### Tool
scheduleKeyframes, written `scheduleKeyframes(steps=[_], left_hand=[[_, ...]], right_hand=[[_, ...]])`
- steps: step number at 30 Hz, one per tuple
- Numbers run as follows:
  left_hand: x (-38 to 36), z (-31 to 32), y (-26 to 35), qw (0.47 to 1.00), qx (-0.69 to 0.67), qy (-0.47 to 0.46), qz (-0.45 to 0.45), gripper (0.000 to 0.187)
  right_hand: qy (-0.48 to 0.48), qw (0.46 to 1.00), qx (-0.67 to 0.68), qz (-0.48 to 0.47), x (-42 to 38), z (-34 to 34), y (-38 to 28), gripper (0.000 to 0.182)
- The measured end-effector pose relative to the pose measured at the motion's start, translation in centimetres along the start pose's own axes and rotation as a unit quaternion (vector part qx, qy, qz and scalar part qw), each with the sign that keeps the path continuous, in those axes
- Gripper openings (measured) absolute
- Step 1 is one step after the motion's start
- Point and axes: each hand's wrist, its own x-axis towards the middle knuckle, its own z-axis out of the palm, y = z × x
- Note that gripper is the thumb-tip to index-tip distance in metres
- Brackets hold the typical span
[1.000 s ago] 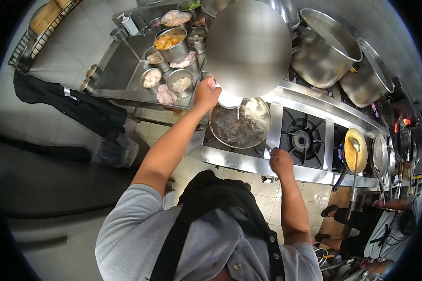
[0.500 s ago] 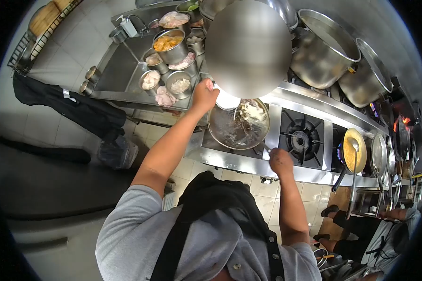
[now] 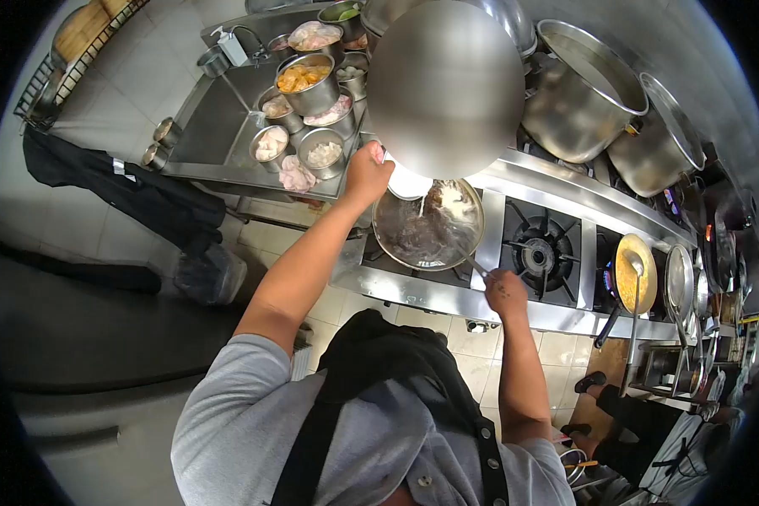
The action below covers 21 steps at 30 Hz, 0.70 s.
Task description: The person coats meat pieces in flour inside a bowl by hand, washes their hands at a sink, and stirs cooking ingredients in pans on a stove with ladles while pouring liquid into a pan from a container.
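My left hand (image 3: 369, 173) is closed on the edge of a white bowl (image 3: 410, 185), which is tilted over a wide metal pan (image 3: 380, 239). A thin white stream runs from the bowl into dark liquid (image 3: 426, 240) in the pan, and a pale, creamy patch (image 3: 455, 202) lies along its far right side. A grey blurred disc covers much of the bowl. My right hand (image 3: 506, 293) is wrapped around a metal handle (image 3: 477, 267) that meets the pan's near right rim.
Right of the pan is a bare burner (image 3: 538, 253), then a second pan (image 3: 634, 274) with yellow food and a ladle (image 3: 635, 304). Large stockpots (image 3: 578, 118) stand behind. Several metal pots of raw food (image 3: 305, 97) crowd the left counter. A co-worker (image 3: 649, 438) is at the lower right.
The pale patch and dark liquid in the pan have shifted and swirled. White liquid still streams from the bowl. Both hands stay almost in place. At the right, the co-worker has moved slightly.
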Motion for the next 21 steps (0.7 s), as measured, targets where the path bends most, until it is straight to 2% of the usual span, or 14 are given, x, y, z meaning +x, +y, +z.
scheduleKeyframes(steps=[1,5,8,13,14,18,21], left_hand=[[-0.1,0.0,0.1,1.0,0.005,0.002,0.003,0.017],[0.0,-0.3,0.1,0.999,0.035,0.008,0.027,0.017],[0.1,0.1,-0.1,0.997,0.022,0.036,0.061,0.019],[0.9,0.1,-1.0,0.998,0.045,0.035,0.04,0.019],[0.9,0.2,-0.9,0.997,0.05,0.03,0.043,0.019],[1.1,0.6,-0.6,0.997,0.046,0.043,0.051,0.016],[1.3,0.7,-0.9,0.996,0.057,0.042,0.047,0.016]], right_hand=[[0.026,0.999,0.01,-0.028,0.2,0.9,0.3,0.023],[-0.019,0.999,-0.007,0.025,-0.6,-2.5,-1.0,0.023],[0.002,1.0,-0.009,0.003,-0.3,-0.1,-0.9,0.023],[-0.051,0.998,-0.006,0.04,0.0,-2.1,-0.2,0.02],[-0.025,0.998,-0.008,0.057,0.0,-1.6,-0.5,0.019],[-0.017,1.0,-0.019,0.015,-0.1,-0.5,-1.0,0.021],[-0.028,0.998,-0.003,0.053,0.0,-2.2,-0.6,0.02]])
